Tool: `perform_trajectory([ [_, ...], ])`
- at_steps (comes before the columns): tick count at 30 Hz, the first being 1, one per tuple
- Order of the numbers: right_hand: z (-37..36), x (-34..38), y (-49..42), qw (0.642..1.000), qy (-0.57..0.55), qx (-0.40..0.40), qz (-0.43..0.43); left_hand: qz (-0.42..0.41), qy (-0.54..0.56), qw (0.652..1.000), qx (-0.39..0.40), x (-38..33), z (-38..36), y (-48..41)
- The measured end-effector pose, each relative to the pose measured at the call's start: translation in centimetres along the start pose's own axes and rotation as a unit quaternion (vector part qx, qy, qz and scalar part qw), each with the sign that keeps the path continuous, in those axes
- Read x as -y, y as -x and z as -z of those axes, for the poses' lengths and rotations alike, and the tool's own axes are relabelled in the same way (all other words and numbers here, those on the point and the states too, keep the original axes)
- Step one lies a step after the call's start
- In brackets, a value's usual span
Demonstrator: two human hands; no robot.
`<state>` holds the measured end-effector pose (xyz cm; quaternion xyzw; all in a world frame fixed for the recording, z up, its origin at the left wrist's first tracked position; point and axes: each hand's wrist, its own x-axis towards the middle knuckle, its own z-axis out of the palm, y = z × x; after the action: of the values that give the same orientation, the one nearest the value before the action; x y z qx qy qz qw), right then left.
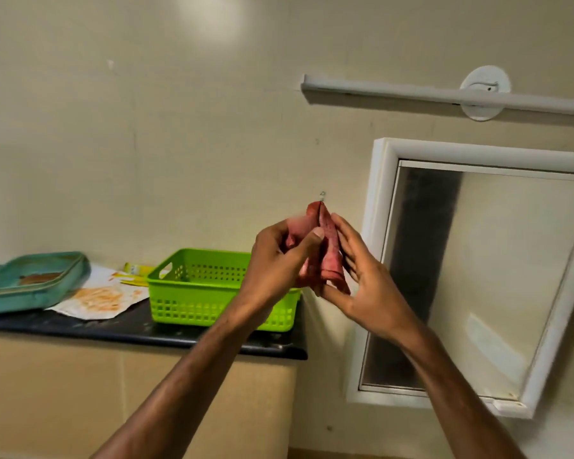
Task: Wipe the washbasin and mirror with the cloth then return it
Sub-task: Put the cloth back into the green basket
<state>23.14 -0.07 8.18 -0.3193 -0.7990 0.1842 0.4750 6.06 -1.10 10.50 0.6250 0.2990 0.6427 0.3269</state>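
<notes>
A reddish-pink cloth point(327, 241) hangs bunched against the wall, its top just under a small metal hook point(322, 194). My left hand point(279, 263) pinches its left side between thumb and fingers. On the cloth's right side rests my right hand point(368, 279), fingers spread, thumb under the lower edge. To the right hangs the mirror point(497, 276) in a white frame, tilted in this view. The washbasin is out of view.
A dark counter point(140, 329) runs along the left wall. On it stand a green perforated basket point(209, 289), a teal zip case point(30, 281), and stained paper point(100, 298). A white tube light point(444, 94) is fixed above the mirror.
</notes>
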Motion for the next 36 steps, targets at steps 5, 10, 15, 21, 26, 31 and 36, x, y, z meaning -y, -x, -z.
perform_trajectory([
  [5,0.9,0.3,-3.4,0.998,-0.052,0.023,-0.016,0.046,0.019,0.998,-0.026,-0.5,3.4,-2.4],
  [10,1.6,0.4,-6.4,0.995,-0.079,-0.025,-0.054,0.098,0.035,0.994,-0.041,0.3,7.2,-4.9],
  [15,1.1,0.9,-9.8,0.983,-0.076,-0.092,-0.139,0.121,-0.136,0.982,-0.057,3.8,11.1,-6.8],
  [21,0.3,2.3,-13.4,0.962,-0.08,-0.111,-0.235,0.088,-0.372,0.919,-0.099,7.2,11.6,-6.9],
  [26,-1.1,1.7,-13.9,0.95,-0.135,-0.057,-0.275,0.073,-0.414,0.907,-0.032,8.6,10.3,-5.9],
  [31,-1.4,1.0,-14.1,0.939,-0.211,-0.052,-0.266,0.07,-0.401,0.909,-0.088,8.6,10.7,-6.2],
  [36,-1.7,-2.6,-11.9,0.936,-0.088,-0.08,-0.331,0.051,-0.403,0.91,-0.084,8.9,10.5,-5.9],
])
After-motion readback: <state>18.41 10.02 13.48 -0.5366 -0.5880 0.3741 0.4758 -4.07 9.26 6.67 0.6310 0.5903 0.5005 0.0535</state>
